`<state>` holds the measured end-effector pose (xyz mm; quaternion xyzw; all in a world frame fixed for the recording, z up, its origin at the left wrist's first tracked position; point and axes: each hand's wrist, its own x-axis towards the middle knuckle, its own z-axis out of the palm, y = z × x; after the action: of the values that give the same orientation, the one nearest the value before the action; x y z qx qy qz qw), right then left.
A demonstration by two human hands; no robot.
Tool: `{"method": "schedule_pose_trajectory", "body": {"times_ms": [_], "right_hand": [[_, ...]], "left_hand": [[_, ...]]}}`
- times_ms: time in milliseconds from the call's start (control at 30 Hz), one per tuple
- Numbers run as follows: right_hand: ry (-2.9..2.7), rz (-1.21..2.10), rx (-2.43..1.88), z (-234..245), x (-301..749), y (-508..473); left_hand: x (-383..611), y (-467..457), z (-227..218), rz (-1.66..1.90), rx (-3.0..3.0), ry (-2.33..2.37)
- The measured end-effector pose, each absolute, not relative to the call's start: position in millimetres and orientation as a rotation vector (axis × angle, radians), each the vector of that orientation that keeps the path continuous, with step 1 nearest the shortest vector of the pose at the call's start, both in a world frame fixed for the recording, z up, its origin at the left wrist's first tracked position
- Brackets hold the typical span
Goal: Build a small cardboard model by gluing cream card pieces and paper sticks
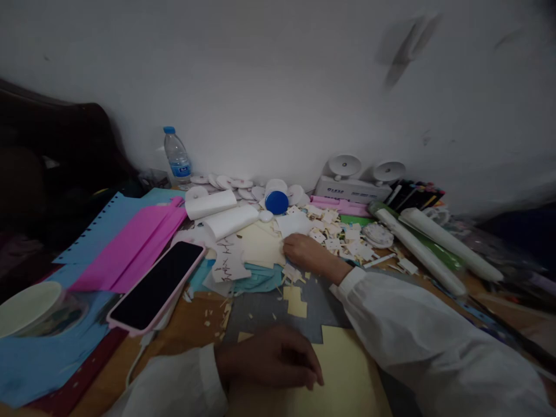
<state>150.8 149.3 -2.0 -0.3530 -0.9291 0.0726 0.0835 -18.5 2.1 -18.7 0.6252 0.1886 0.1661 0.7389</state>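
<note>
My left hand (271, 359) lies palm down on a pale yellow sheet of paper (343, 376) near the table's front edge, its fingers curled loosely and flat on the sheet. My right hand (306, 252) reaches forward over the middle of the table, fingers bent down onto a heap of cut cream paper pieces (260, 246); what is under the fingers is hidden. Both arms wear white sleeves. Small cream paper squares (343, 237) lie scattered just beyond the right hand.
A phone in a pink case (158, 286) lies left of the hands on pink (130, 249) and blue paper sheets (39, 359). White paper rolls (217, 211), a blue-lidded jar (277, 201), a water bottle (177, 157), long white rolls (434, 249), markers (414, 196) and a bowl (26, 307) surround them.
</note>
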Motion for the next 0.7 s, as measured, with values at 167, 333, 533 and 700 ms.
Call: {"method": "schedule_pose_trajectory", "body": {"times_ms": [167, 333, 533, 700], "right_hand": [[-2.412, 0.479, -1.177, 5, 151, 143], [-2.111, 0.833, -1.19, 32, 161, 92], [-1.542, 1.719, -1.105, 25, 174, 12], [-1.528, 1.714, -1.163, 3, 174, -17]], "left_hand": [[-18, 2, -16, 0.343, 1.313, 0.433], [-22, 4, -7, 0.464, 1.127, 0.534], [-24, 8, -7, 0.761, 1.223, 0.733], [-20, 1, -7, 0.685, 1.395, 0.868]]}}
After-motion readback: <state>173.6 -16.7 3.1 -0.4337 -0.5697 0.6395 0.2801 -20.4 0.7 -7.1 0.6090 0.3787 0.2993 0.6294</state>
